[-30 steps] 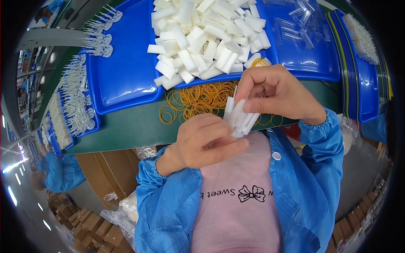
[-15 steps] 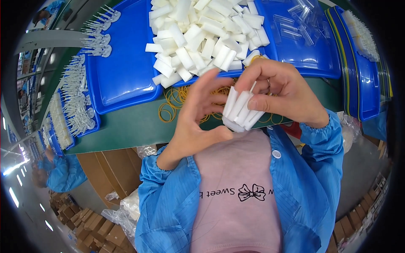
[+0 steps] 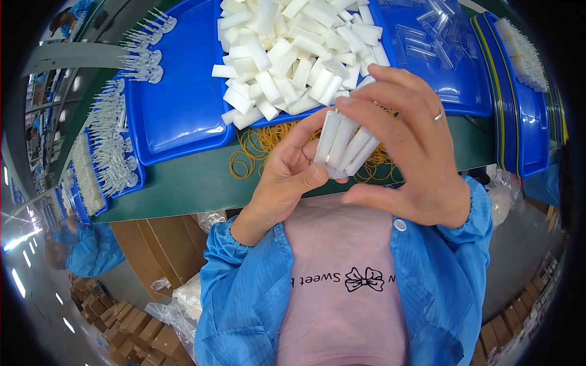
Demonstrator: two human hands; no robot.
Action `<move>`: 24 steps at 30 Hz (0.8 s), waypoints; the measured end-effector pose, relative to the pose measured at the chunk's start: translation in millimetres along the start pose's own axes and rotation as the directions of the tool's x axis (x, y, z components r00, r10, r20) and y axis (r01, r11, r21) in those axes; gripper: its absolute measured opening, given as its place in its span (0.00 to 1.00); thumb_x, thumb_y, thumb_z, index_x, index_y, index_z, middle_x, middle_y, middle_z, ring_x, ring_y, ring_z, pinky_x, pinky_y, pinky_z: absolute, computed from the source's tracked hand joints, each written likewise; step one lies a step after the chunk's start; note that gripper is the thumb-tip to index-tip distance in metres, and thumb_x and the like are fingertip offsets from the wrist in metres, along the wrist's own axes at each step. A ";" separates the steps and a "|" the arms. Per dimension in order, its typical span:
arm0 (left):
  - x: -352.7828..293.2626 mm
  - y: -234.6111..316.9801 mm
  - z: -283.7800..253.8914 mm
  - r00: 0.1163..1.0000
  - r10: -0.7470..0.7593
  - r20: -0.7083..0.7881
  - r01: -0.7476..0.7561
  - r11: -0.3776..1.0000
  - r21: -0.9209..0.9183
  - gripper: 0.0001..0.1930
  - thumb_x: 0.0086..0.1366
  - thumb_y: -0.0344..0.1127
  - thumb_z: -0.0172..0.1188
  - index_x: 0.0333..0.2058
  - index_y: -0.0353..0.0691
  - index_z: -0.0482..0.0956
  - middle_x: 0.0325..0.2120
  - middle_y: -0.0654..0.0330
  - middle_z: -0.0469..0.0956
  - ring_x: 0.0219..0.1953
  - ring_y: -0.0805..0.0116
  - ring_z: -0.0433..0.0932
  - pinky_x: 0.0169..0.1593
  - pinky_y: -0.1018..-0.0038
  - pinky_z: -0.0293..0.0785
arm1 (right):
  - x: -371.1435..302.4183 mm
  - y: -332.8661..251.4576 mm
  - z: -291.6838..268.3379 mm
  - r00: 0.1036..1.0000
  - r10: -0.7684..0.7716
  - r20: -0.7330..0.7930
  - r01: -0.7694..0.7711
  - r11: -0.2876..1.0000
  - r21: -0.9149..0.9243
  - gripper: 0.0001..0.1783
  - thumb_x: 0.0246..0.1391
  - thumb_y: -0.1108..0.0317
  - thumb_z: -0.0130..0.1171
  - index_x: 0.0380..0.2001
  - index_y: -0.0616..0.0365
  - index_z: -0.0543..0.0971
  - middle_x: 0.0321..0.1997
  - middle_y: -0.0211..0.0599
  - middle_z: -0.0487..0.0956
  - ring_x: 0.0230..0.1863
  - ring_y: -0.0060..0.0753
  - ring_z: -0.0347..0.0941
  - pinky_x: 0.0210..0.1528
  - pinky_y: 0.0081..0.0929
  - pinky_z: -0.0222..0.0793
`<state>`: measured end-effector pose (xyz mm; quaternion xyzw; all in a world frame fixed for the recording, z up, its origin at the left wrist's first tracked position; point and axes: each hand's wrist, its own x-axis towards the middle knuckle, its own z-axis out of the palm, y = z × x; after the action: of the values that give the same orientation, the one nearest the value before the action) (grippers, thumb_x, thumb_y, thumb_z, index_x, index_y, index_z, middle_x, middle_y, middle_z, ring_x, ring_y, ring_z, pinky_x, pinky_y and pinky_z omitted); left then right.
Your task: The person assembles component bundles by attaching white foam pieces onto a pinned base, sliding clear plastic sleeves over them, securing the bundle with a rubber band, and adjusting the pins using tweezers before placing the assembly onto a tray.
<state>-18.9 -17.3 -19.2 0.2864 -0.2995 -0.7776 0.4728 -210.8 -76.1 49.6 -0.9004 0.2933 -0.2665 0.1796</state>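
In front of my chest my left hand grips a white pronged piece with white sleeves by its base, thumb in front. Its sleeves point up and spread slightly. Spread and curved, my right hand stands around the right side of the piece, thumb well apart. The right fingertips are near the sleeve tops; whether they touch is hard to tell. Just beyond both hands, a large heap of white foam-like blocks fills a blue tray. Yellow rubber bands lie on the green table under the hands.
A blue tray stands left of the heap, with white pronged pieces beside it. To the right, another blue tray holds clear plastic tubes. Stacked blue trays stand far right. A cardboard box sits below the table edge.
My left hand has closed on the base of the white piece. My right hand has let go of it and opened, its thumb moving down and away.
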 end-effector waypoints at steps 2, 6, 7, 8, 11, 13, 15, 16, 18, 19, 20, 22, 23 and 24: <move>1.4 -0.9 6.6 0.999 0.025 -0.031 -0.026 1.000 -0.014 0.40 0.57 0.40 0.62 0.62 0.36 0.49 0.52 0.52 0.68 0.53 0.64 0.70 0.49 0.71 0.72 | -2.1 -11.2 8.1 0.999 0.019 -0.039 -0.023 0.994 -0.104 0.36 0.31 0.50 0.67 0.46 0.56 0.74 0.46 0.39 0.70 0.56 0.48 0.63 0.58 0.47 0.54; 3.1 0.7 13.8 0.996 0.045 -0.075 -0.049 0.997 -0.055 0.42 0.57 0.39 0.63 0.62 0.36 0.47 0.51 0.52 0.69 0.52 0.64 0.71 0.52 0.70 0.71 | -1.7 -12.4 29.9 0.986 0.035 -0.163 -0.075 0.967 -0.245 0.34 0.26 0.57 0.69 0.44 0.53 0.75 0.41 0.35 0.70 0.55 0.45 0.64 0.60 0.51 0.51; 2.9 -0.6 12.7 0.996 0.046 -0.076 -0.051 0.997 -0.055 0.42 0.57 0.39 0.63 0.62 0.36 0.47 0.51 0.52 0.69 0.52 0.64 0.71 0.52 0.70 0.71 | -1.1 -11.6 30.7 0.986 0.033 -0.162 -0.073 0.967 -0.244 0.34 0.26 0.57 0.69 0.44 0.53 0.75 0.41 0.35 0.70 0.55 0.45 0.64 0.60 0.51 0.51; 2.5 -2.5 10.9 0.995 0.053 -0.087 -0.057 0.997 -0.049 0.41 0.57 0.38 0.63 0.62 0.36 0.47 0.51 0.52 0.69 0.52 0.64 0.71 0.53 0.69 0.70 | -0.4 -11.0 31.3 0.989 0.034 -0.146 -0.066 0.974 -0.217 0.34 0.25 0.59 0.69 0.44 0.53 0.76 0.40 0.35 0.70 0.55 0.45 0.64 0.60 0.51 0.51; 0.6 -1.3 12.6 0.993 0.058 -0.100 -0.063 0.997 -0.047 0.41 0.57 0.39 0.63 0.62 0.36 0.48 0.51 0.52 0.68 0.53 0.65 0.70 0.54 0.69 0.69 | -0.9 -2.4 35.0 0.991 -0.015 -0.136 -0.006 0.988 -0.154 0.33 0.24 0.61 0.70 0.43 0.52 0.76 0.40 0.35 0.71 0.55 0.45 0.65 0.59 0.50 0.53; 0.6 -0.4 13.3 0.993 0.056 -0.100 -0.061 0.997 -0.049 0.40 0.57 0.39 0.63 0.62 0.36 0.48 0.52 0.53 0.67 0.53 0.65 0.70 0.54 0.69 0.69 | -3.5 2.1 39.8 0.987 -0.064 -0.146 0.047 0.992 -0.121 0.34 0.23 0.62 0.70 0.43 0.52 0.76 0.41 0.35 0.71 0.54 0.45 0.65 0.59 0.50 0.53; -0.1 -1.4 11.2 0.991 0.036 -0.126 -0.047 0.996 -0.082 0.39 0.58 0.41 0.62 0.62 0.35 0.49 0.54 0.54 0.66 0.55 0.66 0.68 0.55 0.69 0.67 | -4.8 3.3 44.3 0.977 -0.123 -0.174 0.104 0.988 -0.116 0.35 0.23 0.60 0.70 0.44 0.52 0.76 0.45 0.37 0.71 0.55 0.46 0.64 0.58 0.49 0.55; -0.2 -1.0 10.7 0.991 0.038 -0.129 -0.049 0.995 -0.083 0.39 0.58 0.41 0.62 0.62 0.35 0.49 0.54 0.54 0.66 0.55 0.66 0.68 0.55 0.69 0.67 | -3.0 1.2 39.1 0.977 -0.125 -0.172 0.106 0.988 -0.114 0.35 0.23 0.60 0.70 0.44 0.52 0.76 0.45 0.37 0.71 0.55 0.46 0.64 0.58 0.49 0.55; 0.4 0.3 10.0 0.991 0.025 -0.130 -0.036 0.996 -0.086 0.39 0.59 0.43 0.60 0.61 0.34 0.50 0.55 0.55 0.64 0.56 0.66 0.66 0.57 0.68 0.65 | 2.5 -5.5 22.7 0.996 0.042 -0.082 -0.037 0.998 0.056 0.36 0.24 0.58 0.70 0.45 0.52 0.75 0.48 0.38 0.69 0.56 0.48 0.62 0.58 0.47 0.55; 0.2 -0.2 8.7 0.991 0.027 -0.130 -0.038 0.995 -0.087 0.39 0.59 0.43 0.60 0.61 0.34 0.50 0.55 0.55 0.64 0.56 0.66 0.66 0.57 0.68 0.65 | 1.7 -3.6 22.0 0.996 0.040 -0.081 -0.035 0.998 0.056 0.36 0.24 0.58 0.70 0.45 0.52 0.75 0.48 0.38 0.69 0.56 0.48 0.62 0.58 0.47 0.55; -0.4 -1.2 7.0 0.992 0.027 -0.125 -0.035 0.997 -0.063 0.39 0.59 0.45 0.60 0.61 0.34 0.50 0.55 0.55 0.65 0.56 0.65 0.66 0.57 0.68 0.65 | 0.3 -0.3 20.7 0.995 0.061 -0.079 -0.056 0.997 0.061 0.37 0.25 0.56 0.70 0.46 0.52 0.75 0.49 0.38 0.69 0.56 0.48 0.62 0.58 0.47 0.55; 0.3 -1.2 6.9 0.993 0.025 -0.116 -0.030 0.999 -0.039 0.39 0.60 0.46 0.59 0.61 0.35 0.50 0.55 0.55 0.65 0.56 0.65 0.67 0.57 0.68 0.65 | -1.0 0.4 19.8 0.993 0.086 -0.079 -0.081 0.995 0.064 0.37 0.25 0.54 0.70 0.46 0.52 0.75 0.49 0.38 0.69 0.57 0.48 0.61 0.59 0.47 0.54; 0.6 -0.4 8.0 0.992 0.005 -0.129 -0.010 0.999 -0.045 0.38 0.60 0.46 0.58 0.62 0.35 0.50 0.55 0.55 0.65 0.56 0.65 0.67 0.56 0.68 0.66 | -1.8 -1.9 20.5 0.994 0.079 -0.072 -0.082 0.996 -0.040 0.37 0.25 0.53 0.69 0.46 0.52 0.75 0.49 0.38 0.69 0.57 0.48 0.61 0.59 0.47 0.53; 0.9 0.2 8.7 0.990 -0.017 -0.141 0.010 0.999 -0.051 0.38 0.61 0.47 0.58 0.62 0.36 0.50 0.55 0.55 0.65 0.55 0.65 0.68 0.56 0.68 0.66 | -2.5 -3.4 21.2 0.995 0.074 -0.066 -0.082 0.986 -0.144 0.38 0.25 0.51 0.69 0.46 0.52 0.76 0.49 0.37 0.69 0.57 0.47 0.61 0.60 0.47 0.52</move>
<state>-25.5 -16.6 -13.5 0.3308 -0.2435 -0.7658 0.4948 -198.6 -68.4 33.5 -0.8905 0.3525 -0.2640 0.1144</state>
